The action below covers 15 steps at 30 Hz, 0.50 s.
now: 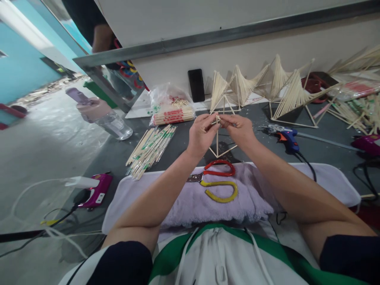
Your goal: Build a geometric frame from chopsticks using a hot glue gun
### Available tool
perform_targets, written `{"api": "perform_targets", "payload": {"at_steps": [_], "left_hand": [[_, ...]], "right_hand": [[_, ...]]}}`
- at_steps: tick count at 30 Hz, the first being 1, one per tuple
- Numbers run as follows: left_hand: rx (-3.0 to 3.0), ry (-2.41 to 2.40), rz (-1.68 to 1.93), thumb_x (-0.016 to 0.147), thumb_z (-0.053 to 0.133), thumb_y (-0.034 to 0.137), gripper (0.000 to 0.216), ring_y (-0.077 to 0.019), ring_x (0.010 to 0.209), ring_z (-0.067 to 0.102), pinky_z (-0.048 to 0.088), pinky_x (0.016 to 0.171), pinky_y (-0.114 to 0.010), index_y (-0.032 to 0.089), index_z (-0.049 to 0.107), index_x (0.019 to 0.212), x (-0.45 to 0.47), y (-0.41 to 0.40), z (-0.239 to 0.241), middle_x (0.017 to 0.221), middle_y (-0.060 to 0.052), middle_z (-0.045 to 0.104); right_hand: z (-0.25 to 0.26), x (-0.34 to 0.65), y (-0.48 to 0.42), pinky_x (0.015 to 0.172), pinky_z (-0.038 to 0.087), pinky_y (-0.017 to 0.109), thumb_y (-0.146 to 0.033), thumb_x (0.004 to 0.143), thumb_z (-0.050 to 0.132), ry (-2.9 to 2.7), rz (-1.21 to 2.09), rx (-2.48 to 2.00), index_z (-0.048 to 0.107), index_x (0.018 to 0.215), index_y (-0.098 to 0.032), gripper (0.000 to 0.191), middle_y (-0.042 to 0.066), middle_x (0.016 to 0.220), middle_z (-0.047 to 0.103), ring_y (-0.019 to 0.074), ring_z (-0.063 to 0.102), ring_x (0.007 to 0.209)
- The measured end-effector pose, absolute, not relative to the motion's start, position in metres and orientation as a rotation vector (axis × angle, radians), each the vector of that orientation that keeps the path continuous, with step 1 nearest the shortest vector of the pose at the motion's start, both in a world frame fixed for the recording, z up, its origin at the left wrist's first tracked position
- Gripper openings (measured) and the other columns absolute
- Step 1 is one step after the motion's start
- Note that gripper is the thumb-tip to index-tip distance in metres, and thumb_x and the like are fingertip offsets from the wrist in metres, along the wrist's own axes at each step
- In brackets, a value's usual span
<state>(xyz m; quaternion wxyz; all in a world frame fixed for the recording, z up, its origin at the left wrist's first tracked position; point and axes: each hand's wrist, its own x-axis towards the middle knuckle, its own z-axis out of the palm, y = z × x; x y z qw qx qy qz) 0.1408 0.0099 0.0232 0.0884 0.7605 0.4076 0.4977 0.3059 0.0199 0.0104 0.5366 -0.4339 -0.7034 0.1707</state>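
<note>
My left hand (202,135) and my right hand (240,128) meet above the dark table, fingertips pinched together at the top joint of a small stick frame (217,144). One upright stick runs down from the fingers to a corner on the table, where two more sticks spread apart. The exact joint is partly hidden by my fingers. Just behind stands a stick model (245,89) with fans of thin sticks. Closer to me, scissors (221,192) with one red and one yellow handle lie on a lilac towel (184,206).
Wrapped chopsticks (151,150), a bag of sticks (173,113) and a bottle (102,114) are on the left. A phone (196,85) leans on the wall. Right of my hands lie a blue glue gun (290,139) and loose sticks (356,111). A power strip (96,190) sits at the left edge.
</note>
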Motion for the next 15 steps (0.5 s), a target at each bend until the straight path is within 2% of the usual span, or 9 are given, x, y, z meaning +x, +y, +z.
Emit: {"api": "perform_targets", "payload": {"at_steps": [3,8,15], "left_hand": [[2.236,1.276,1.483,0.087,0.067,0.02,0.039,-0.0168,0.105,0.065,0.055,0.089,-0.028,0.023,0.069,0.127,0.1436,0.009,0.0175,0.115,-0.007,0.067],[2.261,1.349,1.495,0.087,0.066,0.017,0.041,-0.0145,0.099,0.063,0.053,0.089,-0.025,0.024,0.069,0.128,0.1468,0.0041,0.0175,0.108,-0.006,0.065],[2.316,1.325,1.436,0.088,0.062,0.011,0.047,-0.0127,0.09,0.062,0.051,0.087,-0.026,0.021,0.063,0.134,0.1494,0.0017,0.0187,0.099,-0.004,0.069]], "right_hand": [[0.0099,0.3062,0.0202,0.085,0.057,0.038,-0.04,0.093,0.061,-1.672,0.393,-1.037,0.08,0.103,-0.032,0.023,0.001,0.096,0.078,0.0212,0.073,0.091],[0.0079,0.3061,0.0221,0.084,0.057,0.037,-0.037,0.093,0.062,-1.671,0.377,-0.991,0.08,0.104,-0.032,0.022,0.001,0.099,0.078,0.0211,0.073,0.091],[0.0061,0.3063,0.0264,0.081,0.057,0.034,-0.041,0.092,0.063,-1.644,0.383,-1.014,0.081,0.103,-0.032,0.023,-0.001,0.084,0.077,0.0193,0.071,0.083]]}}
